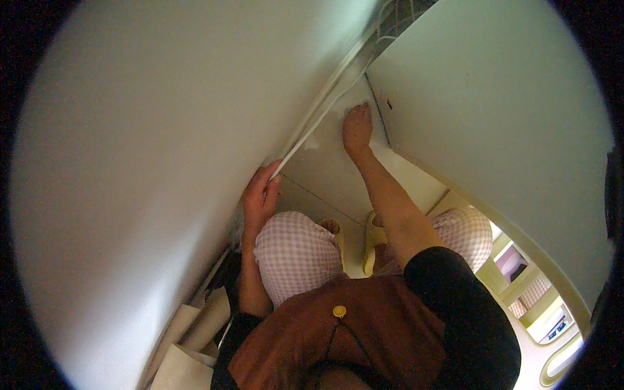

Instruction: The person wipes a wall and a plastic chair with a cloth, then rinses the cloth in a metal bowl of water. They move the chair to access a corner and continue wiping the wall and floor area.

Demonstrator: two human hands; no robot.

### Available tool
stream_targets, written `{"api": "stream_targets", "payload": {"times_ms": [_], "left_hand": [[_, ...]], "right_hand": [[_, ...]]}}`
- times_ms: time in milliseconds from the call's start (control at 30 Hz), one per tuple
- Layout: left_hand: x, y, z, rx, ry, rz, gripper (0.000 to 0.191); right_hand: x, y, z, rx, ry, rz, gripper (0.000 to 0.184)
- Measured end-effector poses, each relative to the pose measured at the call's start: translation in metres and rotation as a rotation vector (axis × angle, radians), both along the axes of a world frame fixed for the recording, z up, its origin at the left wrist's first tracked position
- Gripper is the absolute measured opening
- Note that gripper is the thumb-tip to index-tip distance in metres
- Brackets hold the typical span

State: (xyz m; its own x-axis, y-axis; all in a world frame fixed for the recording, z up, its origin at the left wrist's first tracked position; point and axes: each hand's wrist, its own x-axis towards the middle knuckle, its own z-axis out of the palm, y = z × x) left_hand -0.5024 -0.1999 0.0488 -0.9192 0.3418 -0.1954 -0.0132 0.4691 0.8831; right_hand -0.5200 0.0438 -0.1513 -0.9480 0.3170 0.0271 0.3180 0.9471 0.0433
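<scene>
My left hand [264, 187] grips a white cable [304, 135] between thumb and fingers, low beside the large pale wall. From there the cable runs up and away along the wall to a tangle of cables [397, 22] at the top. My right hand [358, 124] is down on the light tiled floor [321, 168], its fingers pressed on what looks like a small pale cloth or wipe, mostly hidden under them. Wet-looking patches show on the floor beside it.
A pale panel [487, 112] rises on the right, close to my right arm. The wall [146, 146] fills the left. Rolled or folded beige sheets [195, 331] stand at lower left. Open shelves [529, 287] with items show at lower right. My yellow slippers [373, 243] are on the floor.
</scene>
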Motion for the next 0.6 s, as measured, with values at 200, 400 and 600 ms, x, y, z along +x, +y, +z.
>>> {"api": "stream_targets", "payload": {"times_ms": [200, 400, 600], "left_hand": [[0.007, 0.002, -0.005, -0.072, -0.061, -0.005, 0.029], [0.011, 0.002, -0.012, -0.02, -0.025, -0.024, 0.027], [0.009, 0.005, -0.019, 0.025, -0.029, -0.005, 0.031]], "right_hand": [[-0.049, 0.026, -0.006, -0.761, 0.405, -0.443, 0.025], [-0.079, 0.057, -0.027, -0.678, 0.335, -0.16, 0.039], [-0.008, 0.024, -0.026, -0.275, 0.201, -0.127, 0.031]]}}
